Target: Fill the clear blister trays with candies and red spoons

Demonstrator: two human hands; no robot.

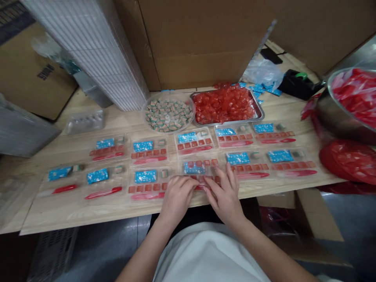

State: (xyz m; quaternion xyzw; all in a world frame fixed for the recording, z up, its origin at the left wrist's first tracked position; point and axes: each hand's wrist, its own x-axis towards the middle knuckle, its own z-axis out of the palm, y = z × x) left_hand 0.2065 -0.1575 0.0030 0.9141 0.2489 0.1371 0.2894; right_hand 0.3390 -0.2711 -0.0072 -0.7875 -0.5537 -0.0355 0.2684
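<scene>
My left hand (178,197) is at the front edge of a clear plastic tray, thumb and fingertips pinched together. Close beside it, my right hand (225,192) brings thumb and forefinger together over the same tray, its other fingers stretched forward. What the fingertips hold is too small and blurred to make out. That tray contains a blue packet (194,168), with a row of red squares (203,162) over it. More red squares show by the fingertips, partly hidden by my hands. To the left, a similar tray holds a blue packet (145,176), red squares (148,188) and a red pen-like piece (148,196).
Several filled clear trays lie in two rows. Behind them stand a round bowl of small wrapped pieces (168,113) and a metal tray (260,113) of red packets. At the right are a metal pot (342,111) and a red bowl (329,158). Stacked white trays (96,47) rise back left.
</scene>
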